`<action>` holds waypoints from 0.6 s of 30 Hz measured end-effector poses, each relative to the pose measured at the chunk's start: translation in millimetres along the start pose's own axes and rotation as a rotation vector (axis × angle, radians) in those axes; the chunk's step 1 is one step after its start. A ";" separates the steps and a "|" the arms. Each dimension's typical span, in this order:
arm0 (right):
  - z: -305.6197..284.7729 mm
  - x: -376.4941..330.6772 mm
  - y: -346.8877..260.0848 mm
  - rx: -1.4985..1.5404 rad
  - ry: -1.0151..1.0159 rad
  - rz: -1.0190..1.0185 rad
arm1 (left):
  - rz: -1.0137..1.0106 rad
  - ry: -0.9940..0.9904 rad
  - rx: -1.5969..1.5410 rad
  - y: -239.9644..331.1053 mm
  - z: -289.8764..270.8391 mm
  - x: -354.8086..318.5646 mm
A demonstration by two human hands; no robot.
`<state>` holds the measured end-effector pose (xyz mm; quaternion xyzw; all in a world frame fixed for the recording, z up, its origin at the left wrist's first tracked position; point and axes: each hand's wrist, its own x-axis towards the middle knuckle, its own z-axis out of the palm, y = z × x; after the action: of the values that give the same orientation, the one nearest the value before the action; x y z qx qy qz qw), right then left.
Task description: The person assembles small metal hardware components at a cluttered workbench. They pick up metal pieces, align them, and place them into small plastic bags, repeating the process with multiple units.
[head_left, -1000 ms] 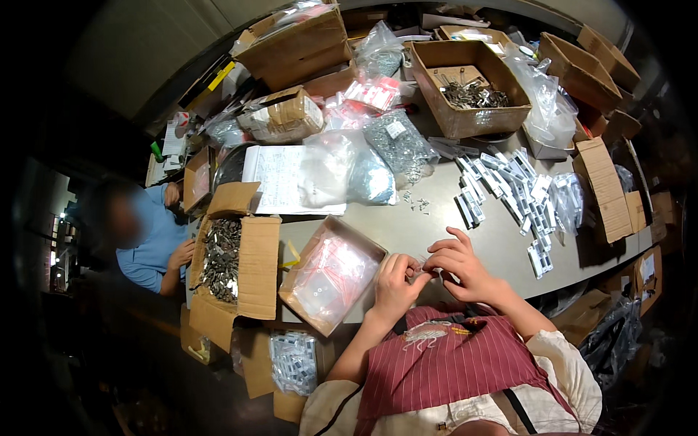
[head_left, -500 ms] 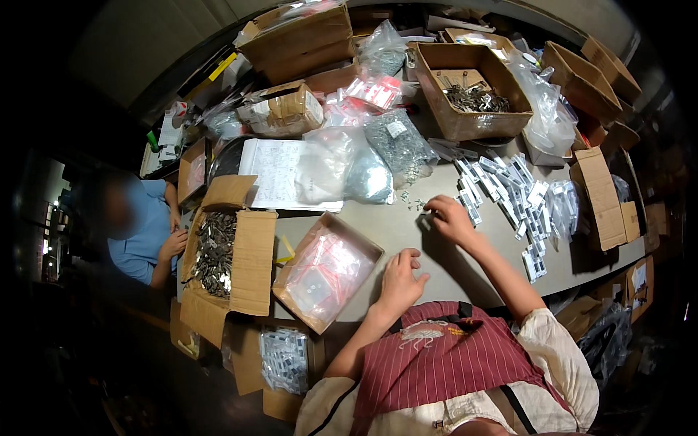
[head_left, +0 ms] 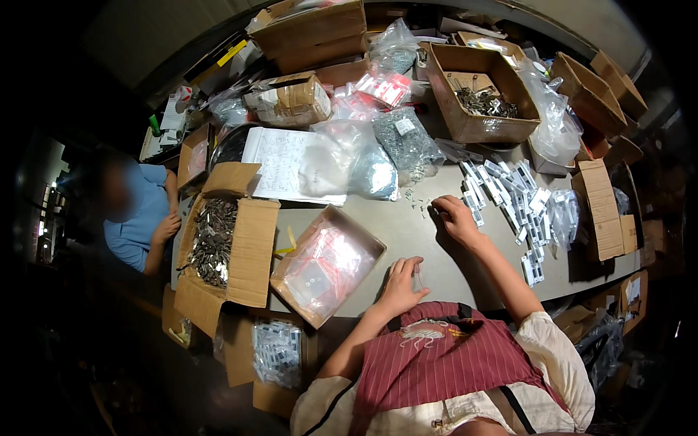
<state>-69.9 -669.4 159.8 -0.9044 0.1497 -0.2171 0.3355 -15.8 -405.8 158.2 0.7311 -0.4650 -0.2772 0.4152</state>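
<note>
the right hand (head_left: 456,218) reaches out over the grey table (head_left: 436,251), fingers curled down onto small loose pieces (head_left: 420,206); whether it grips 1 cannot be told. the left hand (head_left: 404,282) pinches a small clear bag (head_left: 419,277) near the table's edge. beside it sits a shallow box of bags (head_left: 327,263); packed white packets (head_left: 512,200) lie to the right.

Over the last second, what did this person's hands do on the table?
The right hand left the left hand and reached forward to the small loose parts beside the filled packets. The left hand stayed near the table edge, seemingly holding a small clear bag. Boxes and the seated co-worker stayed put.
</note>
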 end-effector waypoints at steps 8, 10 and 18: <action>-9.3 7.6 -13.3 -0.141 -0.130 -0.091 | 0.073 0.104 0.037 10.9 -10.2 3.7; -11.6 6.7 -14.4 -0.142 -0.152 -0.086 | 0.057 0.096 0.030 11.3 -11.7 2.7; -6.5 -7.7 -14.2 -0.073 -0.158 -0.061 | 0.050 0.115 0.000 6.3 -7.6 2.5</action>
<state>-78.0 -659.3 171.5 -0.9344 0.1029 -0.1494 0.3065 -11.6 -406.8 167.4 0.7339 -0.4585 -0.2245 0.4480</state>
